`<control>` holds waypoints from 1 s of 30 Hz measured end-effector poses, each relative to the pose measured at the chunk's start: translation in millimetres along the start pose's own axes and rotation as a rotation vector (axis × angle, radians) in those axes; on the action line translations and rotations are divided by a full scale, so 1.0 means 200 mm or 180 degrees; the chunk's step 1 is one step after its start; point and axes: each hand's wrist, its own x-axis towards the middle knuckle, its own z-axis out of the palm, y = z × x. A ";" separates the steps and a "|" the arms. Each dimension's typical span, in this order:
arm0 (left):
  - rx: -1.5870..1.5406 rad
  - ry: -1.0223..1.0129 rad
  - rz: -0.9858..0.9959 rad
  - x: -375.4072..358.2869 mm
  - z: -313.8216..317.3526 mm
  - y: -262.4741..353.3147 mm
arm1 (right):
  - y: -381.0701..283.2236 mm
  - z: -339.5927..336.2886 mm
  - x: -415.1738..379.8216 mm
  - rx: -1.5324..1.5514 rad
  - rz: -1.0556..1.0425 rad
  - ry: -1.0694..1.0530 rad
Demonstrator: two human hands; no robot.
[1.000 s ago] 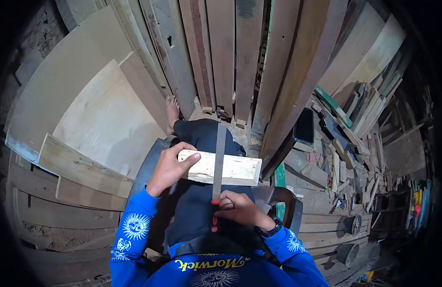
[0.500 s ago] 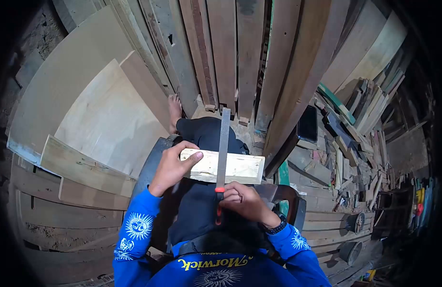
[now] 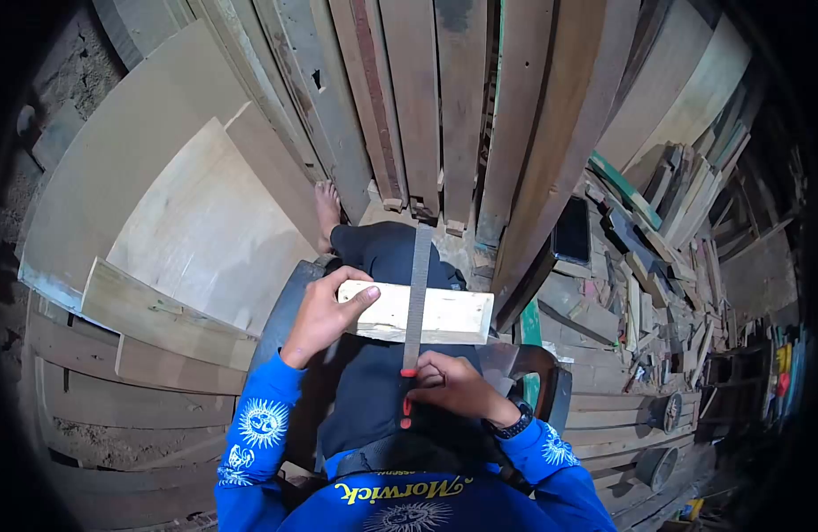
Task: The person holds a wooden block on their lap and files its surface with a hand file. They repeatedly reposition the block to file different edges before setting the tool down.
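Gripped at its left end by my left hand (image 3: pixel 327 312) is a pale wooden block (image 3: pixel 382 310) with bevelled edges, held crosswise above my lap. My thumb presses on its top face and the fingers go behind it. My right hand (image 3: pixel 453 384) is closed around the black and red handle of a flat metal file (image 3: pixel 418 284). The file's long grey blade lies across the block near its middle, pointing away from me. Whether the blade's full width touches the wood cannot be made out.
Tall planks (image 3: pixel 418 115) lean in a row ahead of me. At left stand curved plywood sheets (image 3: pixel 205 213). A dark phone (image 3: pixel 572 232) rests on the right, beside a heap of wood offcuts (image 3: pixel 639 275). A bare foot (image 3: pixel 327 206) shows beyond my lap.
The file has slid back toward my body across the block, with my right hand drawn back too. My left hand keeps its hold on the block. The whole view has shifted slightly.
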 end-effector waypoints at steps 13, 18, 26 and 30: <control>-0.0081 -0.0015 0.0061 -0.02 -0.01 0.03 | 0.06 0.03 0.00 0.0127 0.0041 0.0140; -0.0042 -0.0042 -0.0110 -0.01 -0.01 0.04 | -0.01 -0.01 0.01 0.0921 0.0514 0.0311; 0.0000 -0.0007 -0.0086 -0.01 -0.01 0.03 | 0.02 0.00 0.02 0.1055 0.0522 0.0236; 0.0071 -0.0011 -0.0040 0.00 -0.01 0.03 | 0.08 -0.04 0.00 0.0435 0.0550 -0.0160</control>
